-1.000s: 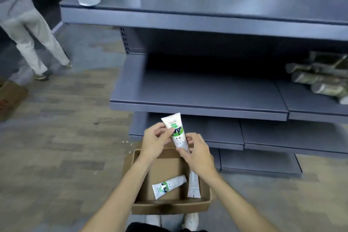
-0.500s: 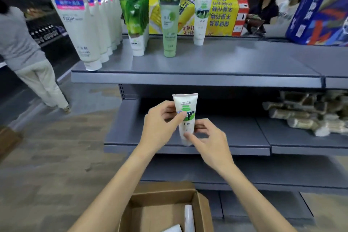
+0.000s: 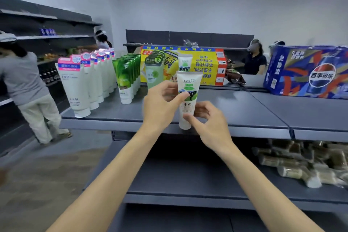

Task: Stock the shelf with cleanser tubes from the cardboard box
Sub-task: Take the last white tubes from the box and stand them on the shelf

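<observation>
Hands, left and right, pinch upright tube, cap down, above shelf front edge.

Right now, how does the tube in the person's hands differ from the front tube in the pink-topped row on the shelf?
The held tube is gripped by the left hand and right hand in front of the shelf edge; the pink-topped tube stands on the shelf. The held tube bears a green-and-black picture; the pink-topped tube has a pink and blue header. The held tube looks shorter, though it is nearer. Both are white and cap-down.
</observation>
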`<state>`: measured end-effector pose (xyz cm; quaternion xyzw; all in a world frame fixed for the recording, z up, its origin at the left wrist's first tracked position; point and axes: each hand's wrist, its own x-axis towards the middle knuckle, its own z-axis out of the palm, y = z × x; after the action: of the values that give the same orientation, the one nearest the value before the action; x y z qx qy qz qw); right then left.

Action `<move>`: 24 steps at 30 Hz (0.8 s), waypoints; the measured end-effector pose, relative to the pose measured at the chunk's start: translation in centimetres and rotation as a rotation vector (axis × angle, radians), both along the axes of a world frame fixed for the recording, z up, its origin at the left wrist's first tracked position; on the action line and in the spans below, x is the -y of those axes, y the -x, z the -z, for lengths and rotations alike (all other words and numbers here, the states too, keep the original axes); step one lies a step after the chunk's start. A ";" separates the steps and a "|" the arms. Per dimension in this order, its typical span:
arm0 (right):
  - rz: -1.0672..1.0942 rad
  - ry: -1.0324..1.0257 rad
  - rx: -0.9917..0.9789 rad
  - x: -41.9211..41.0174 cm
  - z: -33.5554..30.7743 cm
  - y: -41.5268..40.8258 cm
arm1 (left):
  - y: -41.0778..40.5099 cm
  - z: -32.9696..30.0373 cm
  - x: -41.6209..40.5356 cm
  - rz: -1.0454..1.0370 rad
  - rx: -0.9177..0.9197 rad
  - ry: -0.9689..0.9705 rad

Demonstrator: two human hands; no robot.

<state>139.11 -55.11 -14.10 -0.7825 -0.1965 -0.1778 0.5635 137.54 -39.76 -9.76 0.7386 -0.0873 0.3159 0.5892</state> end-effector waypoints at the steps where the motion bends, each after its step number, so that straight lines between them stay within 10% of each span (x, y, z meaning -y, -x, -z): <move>1: 0.004 0.007 0.001 0.1 -0.2 -0.7 | -0.6 -0.2 0.2 -0.010 0.001 -0.014; 24: 0.130 0.061 -0.090 -1.9 -1.6 -13.8 | -14.6 -0.8 1.2 -0.242 -0.024 -0.173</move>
<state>152.91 -53.16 -12.51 -0.8177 -0.1251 -0.1725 0.5348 152.16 -40.92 -8.92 0.7954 -0.0174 0.3669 0.4821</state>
